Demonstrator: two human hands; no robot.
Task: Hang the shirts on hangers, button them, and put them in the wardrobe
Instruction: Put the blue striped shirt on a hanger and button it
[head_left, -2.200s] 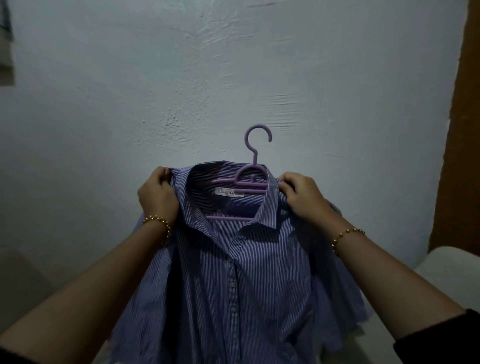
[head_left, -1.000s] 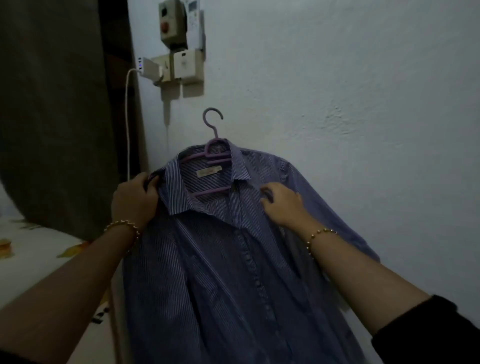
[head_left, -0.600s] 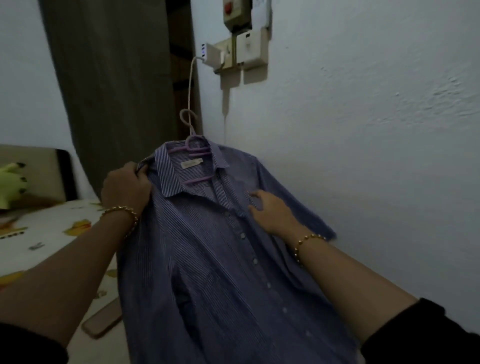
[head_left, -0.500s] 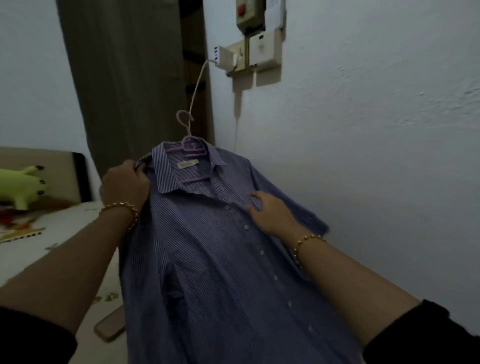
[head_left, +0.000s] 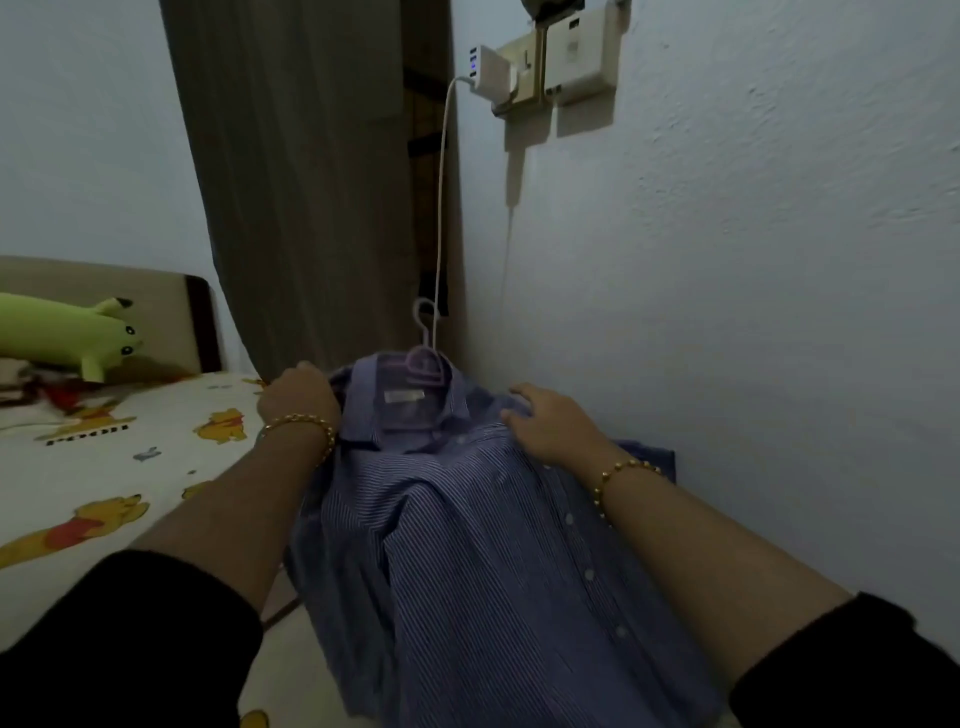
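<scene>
Blue striped shirt (head_left: 467, 545) sits on purple hanger (head_left: 426, 358) and spans both hands, with the hook sticking out beyond the fingertips. Left hand (head_left: 298, 400) grips the shirt's shoulder beside the collar, fingers curled into the fabric. Right hand (head_left: 550, 421) lies flat on the other shoulder, fingers spread, no clamp. Hands apart, collar between them. Left of left hand: cartoon-print bed sheet (head_left: 104, 467), green plush (head_left: 67, 332) beyond it. Ahead of the hands: curtain (head_left: 291, 182) and white cable (head_left: 441, 208) up to charger (head_left: 485, 70). Wall (head_left: 727, 260) right of right hand.
</scene>
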